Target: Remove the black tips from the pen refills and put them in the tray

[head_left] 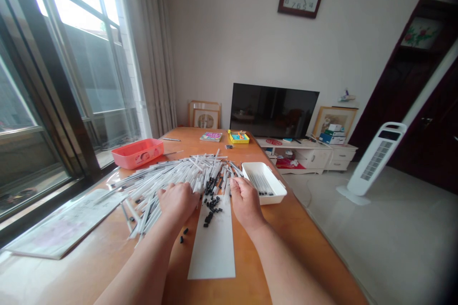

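While the left hand (178,202) and right hand (246,202) lie palm-down at the pens (179,176), neither grip's state shows.

pen pile (179,176) blocks L hand (177,202), white tray (264,183) just past R hand (245,202), white card (213,248) free below

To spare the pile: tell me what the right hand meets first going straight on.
The right hand would likely meet the white plastic tubes at the pile's edge first, though depth is unclear; the white tray sits right of that line.
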`<state>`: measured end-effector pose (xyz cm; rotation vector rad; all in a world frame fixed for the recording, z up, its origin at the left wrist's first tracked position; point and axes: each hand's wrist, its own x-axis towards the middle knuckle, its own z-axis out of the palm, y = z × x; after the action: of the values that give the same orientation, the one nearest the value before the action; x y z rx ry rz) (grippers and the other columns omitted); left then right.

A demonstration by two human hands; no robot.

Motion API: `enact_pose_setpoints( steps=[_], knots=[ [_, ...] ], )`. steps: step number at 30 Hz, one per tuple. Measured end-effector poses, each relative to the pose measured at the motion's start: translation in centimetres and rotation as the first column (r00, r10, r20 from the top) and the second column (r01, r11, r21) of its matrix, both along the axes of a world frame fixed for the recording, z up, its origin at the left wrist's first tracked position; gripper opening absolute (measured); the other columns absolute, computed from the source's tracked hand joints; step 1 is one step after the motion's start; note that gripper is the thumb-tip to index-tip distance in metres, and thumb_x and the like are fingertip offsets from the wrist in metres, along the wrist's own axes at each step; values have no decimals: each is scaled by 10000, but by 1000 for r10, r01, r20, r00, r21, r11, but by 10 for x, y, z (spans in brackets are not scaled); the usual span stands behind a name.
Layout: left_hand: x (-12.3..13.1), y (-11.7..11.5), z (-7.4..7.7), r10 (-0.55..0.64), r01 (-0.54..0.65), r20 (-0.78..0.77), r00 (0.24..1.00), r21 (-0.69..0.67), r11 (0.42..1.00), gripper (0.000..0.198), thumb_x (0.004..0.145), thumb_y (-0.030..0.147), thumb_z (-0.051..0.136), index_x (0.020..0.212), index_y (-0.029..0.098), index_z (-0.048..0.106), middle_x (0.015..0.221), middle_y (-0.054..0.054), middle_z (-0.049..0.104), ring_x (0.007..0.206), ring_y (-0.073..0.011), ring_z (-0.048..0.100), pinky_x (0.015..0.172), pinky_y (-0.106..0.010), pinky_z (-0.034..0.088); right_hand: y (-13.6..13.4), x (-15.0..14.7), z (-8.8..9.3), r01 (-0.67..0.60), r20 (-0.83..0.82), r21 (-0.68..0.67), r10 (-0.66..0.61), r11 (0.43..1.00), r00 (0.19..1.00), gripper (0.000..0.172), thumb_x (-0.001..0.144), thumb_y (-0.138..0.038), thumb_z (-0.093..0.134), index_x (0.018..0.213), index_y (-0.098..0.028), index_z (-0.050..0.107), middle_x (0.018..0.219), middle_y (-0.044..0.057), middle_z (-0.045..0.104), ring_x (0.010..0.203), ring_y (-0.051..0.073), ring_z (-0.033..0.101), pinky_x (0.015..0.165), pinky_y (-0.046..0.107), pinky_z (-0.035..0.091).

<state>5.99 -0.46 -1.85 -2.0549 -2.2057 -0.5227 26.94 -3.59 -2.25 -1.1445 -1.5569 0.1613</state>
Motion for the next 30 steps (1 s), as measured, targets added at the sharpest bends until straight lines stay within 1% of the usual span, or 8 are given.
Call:
enact_pose_setpoints(
  steps=[4,7,9,14,17,20,25,30],
  knots=[
    [-2,0,5,23,-18,115,993,-37,999,237,766,366,545,607,228,655,713,-115,707,914,-355,619,835,-455,354,0,0,0,5,-40,-12,-5,1000,999,360,1005,-390,429,980,-182,722,907,103,711,885,233,648,826,336,496],
    [-2,0,8,-2,22,390,921,-47,999,247,782,414,560,689,222,685,639,-60,670,741,-272,622,717,-359,378,0,-1,-3,-22,-114,-82,13,996,993,381,1003,-441,434,1050,-187,713,863,85,716,808,217,658,755,318,509],
    [-1,-1,10,-59,101,626,777,-31,994,263,788,438,577,753,203,688,621,-35,653,657,-223,602,632,-307,373,-1,-3,-4,-68,-170,-136,45,988,984,399,998,-478,438,1084,-190,702,822,69,711,740,201,655,692,303,513],
    [5,-4,11,-137,251,964,227,78,965,337,740,395,715,985,170,662,797,-36,717,668,-148,613,603,-234,415,-5,-9,1,-250,-424,-191,150,949,893,378,967,-520,490,1035,-188,657,832,58,707,675,168,651,601,271,520],
    [7,-5,11,-93,242,995,-32,99,965,508,696,287,795,1163,196,615,812,-2,695,616,-96,589,539,-183,397,-8,-11,10,-393,-681,-178,176,902,711,294,922,-486,583,978,-198,601,835,54,725,667,156,663,567,246,516],
    [8,-4,11,-88,220,965,-246,144,965,492,681,151,803,1128,198,603,798,8,670,622,-88,623,533,-163,443,-10,-8,19,-502,-842,-125,176,856,510,286,868,-460,670,938,-196,584,804,63,742,632,148,666,532,222,496],
    [11,-4,15,-4,133,878,-478,77,988,244,747,48,720,923,159,593,750,-3,661,642,-105,683,590,-177,556,-9,0,22,-459,-887,-91,138,884,441,322,845,-485,710,895,-184,606,749,63,740,577,132,641,482,200,465],
    [15,-5,17,77,169,843,-532,16,986,147,795,24,664,843,141,589,718,-21,670,603,-102,683,594,-178,587,-8,0,19,-388,-859,-96,121,917,498,338,859,-509,700,893,-185,611,742,50,730,587,130,640,495,208,476]
  ],
)
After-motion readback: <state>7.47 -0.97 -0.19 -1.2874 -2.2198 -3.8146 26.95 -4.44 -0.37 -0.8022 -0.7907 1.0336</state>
